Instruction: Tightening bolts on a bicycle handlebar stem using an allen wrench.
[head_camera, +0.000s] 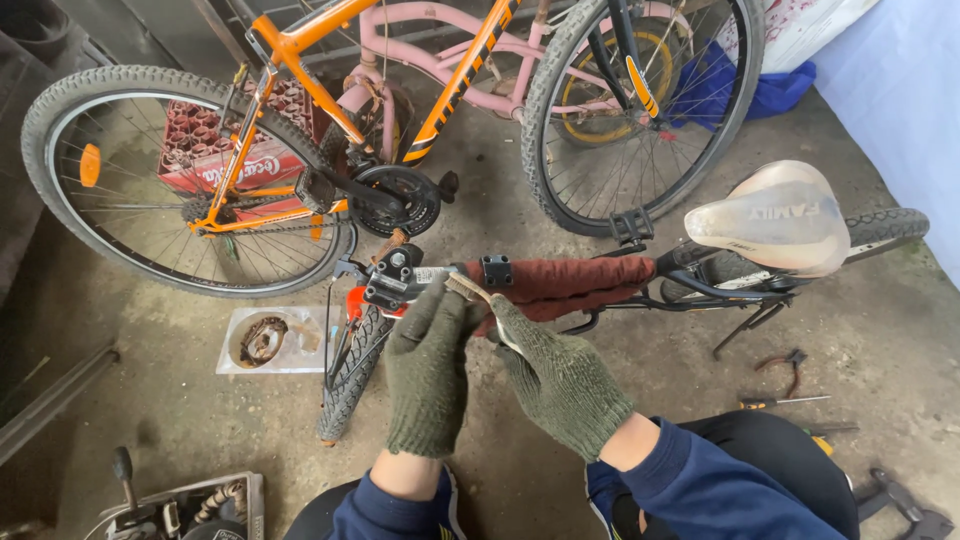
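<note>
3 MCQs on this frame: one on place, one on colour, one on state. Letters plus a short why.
1. Where do the pliers lie?
A. on the saddle
B. on the floor right of the maroon bike
C. in the red crate

2. What colour are the gloves on the left hand and right hand?
A. dark green
B. white
C. orange

3. How does the orange bike stand?
A. flat on the floor
B. upside down on its saddle
C. upright on both wheels

Answers:
1 B: the pliers rest on the concrete floor below the saddle, beside a screwdriver.
2 A: both knit gloves are dark green.
3 C: both wheels sit on the floor, frame above.
</note>
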